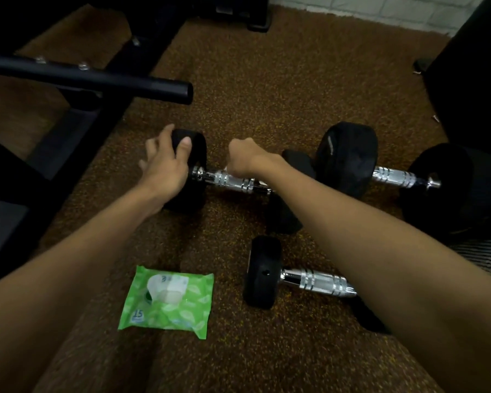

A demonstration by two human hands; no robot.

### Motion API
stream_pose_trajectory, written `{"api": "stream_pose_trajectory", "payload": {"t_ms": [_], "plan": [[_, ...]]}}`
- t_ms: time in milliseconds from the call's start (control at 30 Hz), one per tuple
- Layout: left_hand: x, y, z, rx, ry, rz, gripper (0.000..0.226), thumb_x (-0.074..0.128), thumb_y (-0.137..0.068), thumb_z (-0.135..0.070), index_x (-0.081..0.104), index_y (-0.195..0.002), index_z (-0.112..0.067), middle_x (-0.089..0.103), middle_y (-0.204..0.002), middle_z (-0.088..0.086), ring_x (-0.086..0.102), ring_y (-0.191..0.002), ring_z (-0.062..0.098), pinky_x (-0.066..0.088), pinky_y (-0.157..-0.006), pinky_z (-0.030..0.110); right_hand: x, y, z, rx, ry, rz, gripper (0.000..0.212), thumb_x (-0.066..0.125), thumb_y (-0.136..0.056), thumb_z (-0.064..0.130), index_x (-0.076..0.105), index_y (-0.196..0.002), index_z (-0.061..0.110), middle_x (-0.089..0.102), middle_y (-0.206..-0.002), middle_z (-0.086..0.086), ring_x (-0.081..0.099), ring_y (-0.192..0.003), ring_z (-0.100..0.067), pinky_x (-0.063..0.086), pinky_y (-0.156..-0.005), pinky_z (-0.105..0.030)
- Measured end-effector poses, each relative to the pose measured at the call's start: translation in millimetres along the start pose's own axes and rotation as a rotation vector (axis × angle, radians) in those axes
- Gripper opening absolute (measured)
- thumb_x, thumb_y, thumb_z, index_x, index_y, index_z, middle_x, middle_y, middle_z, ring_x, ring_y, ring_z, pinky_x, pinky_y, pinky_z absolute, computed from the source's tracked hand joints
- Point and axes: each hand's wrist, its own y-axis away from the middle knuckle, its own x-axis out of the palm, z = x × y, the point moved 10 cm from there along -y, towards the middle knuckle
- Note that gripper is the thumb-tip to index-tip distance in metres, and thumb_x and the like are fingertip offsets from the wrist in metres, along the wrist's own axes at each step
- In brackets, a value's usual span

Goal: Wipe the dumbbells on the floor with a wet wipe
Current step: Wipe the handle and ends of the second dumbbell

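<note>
At far left a black frame [77, 120] of gym equipment stands on the brown carpet [267, 80], and a black tube [97, 79] from it juts out above the floor toward the middle. Nearer the camera, a green pack of wipes [167, 300] lies flat on the carpet with its white flap peeled partly back.

The left hand [165, 163] is spread open over the left black weight of the middle dumbbell [230, 181], thumb on the weight's rim and fingers draped over its far side, steadying it. This dumbbell lies on the carpet, its chrome handle running to the right. The right hand [245, 157] is closed in a fist around that handle; a scrap of white, the wipe [226, 169], peeks out at the fist's lower left edge and again below the wrist. The dumbbell's right weight is mostly hidden behind the right forearm.

A second dumbbell [318, 282] lies closer to the camera, to the right of the pack and well apart from it; its left weight and ridged chrome handle show, while its right end disappears under the right forearm. Farther right, a large dumbbell [394, 174] with bigger black weights rests on the carpet, just beside the middle one. A pale brick wall [380, 9] borders the carpet at the top right.
</note>
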Motion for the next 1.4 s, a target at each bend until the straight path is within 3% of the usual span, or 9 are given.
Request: {"api": "stream_pose_trajectory", "payload": {"t_ms": [200, 333, 400, 567, 767, 933, 1133, 1300, 1400], "plan": [[-3, 2, 1, 0.051, 0.031, -0.001, 0.054, 0.029, -0.099, -0.047, 0.017, -0.149, -0.032, 0.018, -0.151, 0.005, 0.021, -0.135, 0.036, 0.021, -0.109, 0.044, 10, -14, -7, 0.038, -0.168, 0.132, 0.022, 0.041, -0.088, 0.008, 0.050, -0.068, 0.011, 0.050, -0.072, -0.005, 0.047, -0.061, -0.018, 0.038, -0.052, -0.027], [-3, 2, 2, 0.062, 0.029, -0.002, 0.055, 0.029, -0.099, -0.048, 0.016, -0.149, -0.032, 0.018, -0.150, 0.004, 0.021, -0.135, 0.036, 0.021, -0.109, 0.044, 7, -7, 3, -0.123, -0.009, 0.019, 0.031, 0.043, -0.087, 0.003, 0.066, -0.108, 0.004, 0.062, -0.114, -0.015, 0.059, -0.103, -0.030, 0.052, -0.088, -0.035], [-3, 2, 3, 0.064, 0.032, 0.003, 0.055, 0.029, -0.098, -0.049, 0.015, -0.149, -0.032, 0.018, -0.150, 0.004, 0.021, -0.135, 0.036, 0.021, -0.109, 0.044, 4, 0, 7, -0.187, 0.041, -0.076, 0.035, 0.045, -0.085, 0.000, 0.063, -0.115, 0.005, 0.058, -0.120, -0.015, 0.058, -0.105, -0.034, 0.051, -0.092, -0.039], [-2, 3, 3, 0.058, 0.022, 0.010, 0.056, 0.029, -0.098, -0.049, 0.014, -0.150, -0.032, 0.016, -0.151, 0.004, 0.019, -0.136, 0.035, 0.023, -0.108, 0.046, -13, 15, 12, -0.218, -0.042, -0.090, 0.032, 0.046, -0.085, 0.000, 0.067, -0.107, 0.009, 0.059, -0.112, -0.011, 0.060, -0.093, -0.027, 0.051, -0.078, -0.026], [-2, 3, 1, 0.052, 0.029, 0.024, 0.056, 0.030, -0.098, -0.049, 0.014, -0.149, -0.033, 0.016, -0.151, 0.004, 0.019, -0.136, 0.035, 0.022, -0.108, 0.047, -8, 7, 4, -0.108, -0.220, 0.155, 0.016, 0.051, -0.087, 0.006, 0.064, -0.091, 0.014, 0.062, -0.083, -0.001, 0.054, -0.070, -0.012, 0.042, -0.052, -0.023], [-3, 4, 2, 0.049, 0.053, 0.021, 0.055, 0.032, -0.098, -0.048, 0.015, -0.149, -0.033, 0.017, -0.151, 0.005, 0.018, -0.137, 0.035, 0.022, -0.109, 0.047, -10, 25, 12, -0.269, -0.073, -0.085, 0.006, 0.060, -0.086, 0.008, 0.063, -0.089, 0.012, 0.065, -0.089, -0.005, 0.063, -0.087, -0.020, 0.052, -0.071, -0.032], [-3, 7, 3, 0.053, 0.054, -0.004, 0.055, 0.032, -0.098, -0.048, 0.016, -0.149, -0.033, 0.017, -0.150, 0.004, 0.019, -0.136, 0.036, 0.022, -0.108, 0.046, 3, 61, 35, -0.368, 0.236, -0.307, 0.020, 0.046, -0.087, -0.004, 0.056, -0.102, 0.005, 0.060, -0.092, -0.014, 0.059, -0.086, -0.032, 0.039, -0.064, -0.035], [-3, 6, 3, 0.053, 0.057, -0.004, 0.056, 0.032, -0.098, -0.047, 0.015, -0.149, -0.032, 0.017, -0.150, 0.005, 0.019, -0.135, 0.036, 0.024, -0.108, 0.046, -6, 26, 7, -0.125, -0.153, -0.250, 0.014, 0.048, -0.090, 0.009, 0.061, -0.092, 0.010, 0.063, -0.095, -0.021, 0.060, -0.089, -0.035, 0.051, -0.076, -0.038], [-3, 6, 3, 0.056, 0.054, -0.002, 0.056, 0.032, -0.098, -0.047, 0.015, -0.150, -0.031, 0.017, -0.150, 0.005, 0.020, -0.135, 0.036, 0.022, -0.108, 0.045, 4, 3, 1, 0.022, -0.226, 0.002, 0.017, 0.042, -0.091, 0.007, 0.056, -0.082, 0.008, 0.054, -0.085, -0.012, 0.049, -0.077, -0.020, 0.042, -0.065, -0.027]]}}
